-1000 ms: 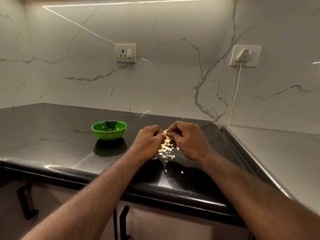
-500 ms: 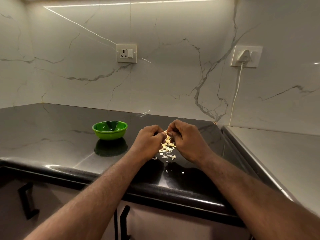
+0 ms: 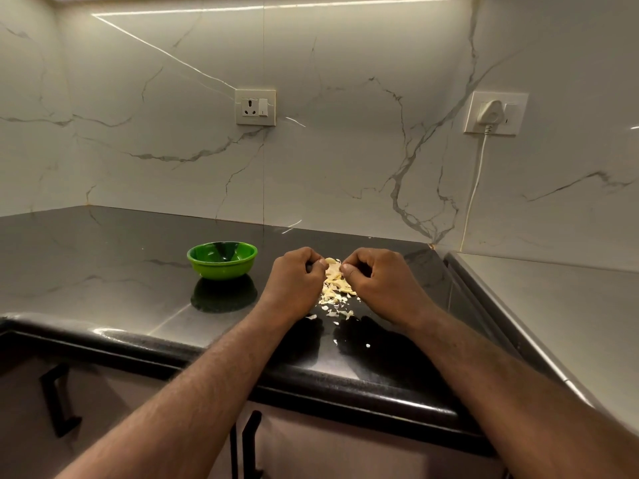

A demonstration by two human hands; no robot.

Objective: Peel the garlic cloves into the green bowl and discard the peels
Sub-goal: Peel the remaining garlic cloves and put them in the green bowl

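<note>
Pinching from both sides, curled fingertips (image 3: 313, 266) of the left hand (image 3: 297, 281) and the thumb and curled fingers of the right hand (image 3: 377, 281) close on one pale garlic clove (image 3: 331, 261) held just above the counter. Whether the right hand has skin or the clove itself is too small to tell. Straight below, at 6 o'clock from the clove, a loose pile of peels (image 3: 333, 288) lies on the black countertop (image 3: 103, 271), with a few stray flakes further toward 6, near the front edge. The green bowl (image 3: 221, 269) sits at 9 o'clock from the left hand, near but apart. Its near wall hides the bottom, so I cannot tell if peeled cloves are inside. Judgement: mid-task. The peel pile says several cloves are done, this one is in hand, no unpeeled cloves are visible on the counter, and none of the peels are discarded yet. Room: open counter from 9 to 11 o'clock, so there is a clear short path to the bowl. The marble backsplash (image 3: 345, 167) stands at 12 o'clock, well apart. At 3 o'clock a seam drops to a steel surface (image 3: 553, 305), close to the right wrist. The rounded counter edge runs at 6 o'clock under the forearms, so flakes could get swept off it. A wall socket (image 3: 255, 107) is at 12 and a plug with a white cord (image 3: 473, 188) at 2, both out of the way.
</note>
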